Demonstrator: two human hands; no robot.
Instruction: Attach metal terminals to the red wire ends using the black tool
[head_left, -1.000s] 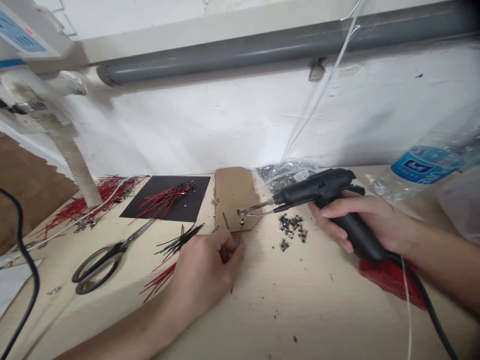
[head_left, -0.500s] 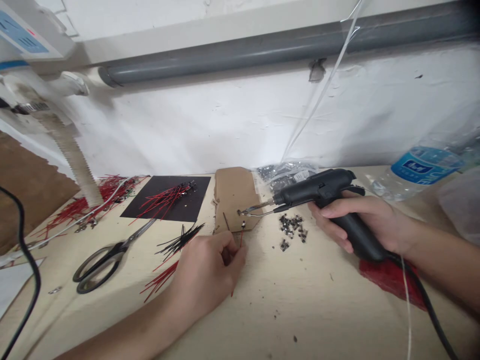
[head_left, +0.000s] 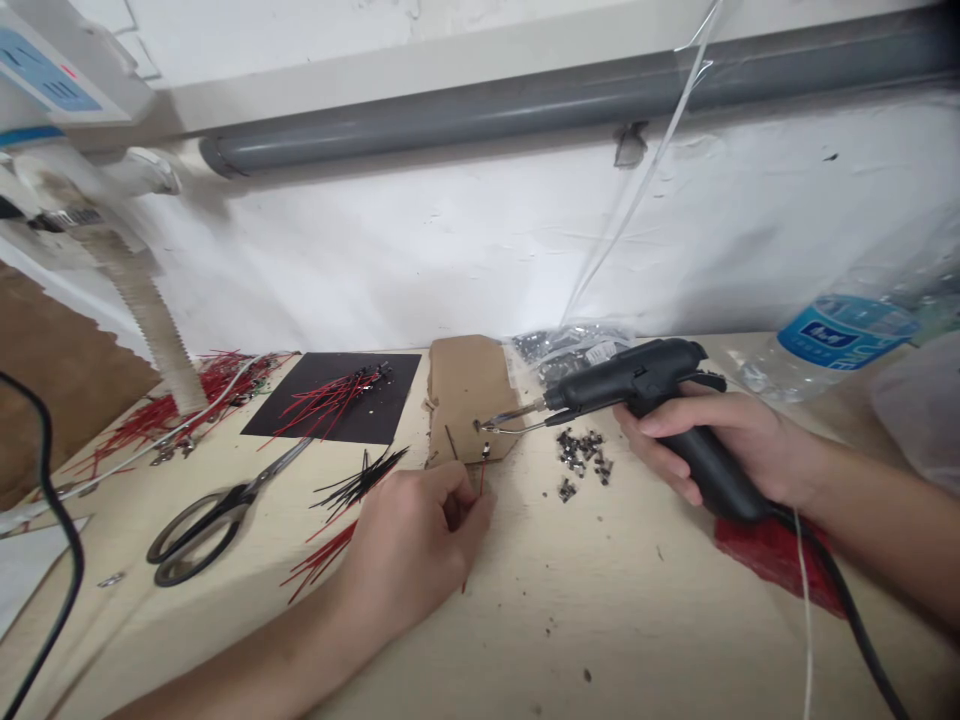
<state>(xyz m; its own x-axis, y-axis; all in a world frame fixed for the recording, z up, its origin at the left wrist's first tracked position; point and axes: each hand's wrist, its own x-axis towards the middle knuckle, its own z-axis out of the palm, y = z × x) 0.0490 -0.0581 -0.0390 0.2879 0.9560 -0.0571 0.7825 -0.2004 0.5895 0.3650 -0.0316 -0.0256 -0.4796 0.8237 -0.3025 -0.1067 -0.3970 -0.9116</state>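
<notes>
My left hand (head_left: 424, 535) is closed in a pinch on a thin red wire (head_left: 482, 480). The wire's upper end meets a tiny black-and-metal component (head_left: 486, 452) at the lower edge of a piece of brown cardboard (head_left: 472, 380). My right hand (head_left: 720, 440) is wrapped around the handle of a black pistol-shaped soldering gun (head_left: 637, 375). Its metal tip and thin feed tube point left, over the cardboard, just above the component; whether they touch it I cannot tell. Beside my left hand lie black wires (head_left: 364, 485) and red wires (head_left: 319, 562), partly hidden by it.
Scissors (head_left: 217, 520) lie at left, near a black sheet (head_left: 337, 395) bearing wired pieces. Loose small components (head_left: 581, 460) sit below the gun. Behind are a plastic bag of parts (head_left: 574, 345) and a plastic bottle (head_left: 844, 330). A black cable (head_left: 862, 620) trails from the gun.
The right hand and soldering gun have shifted very slightly left in view, along with a small camera movement. Both hands keep their holds.
</notes>
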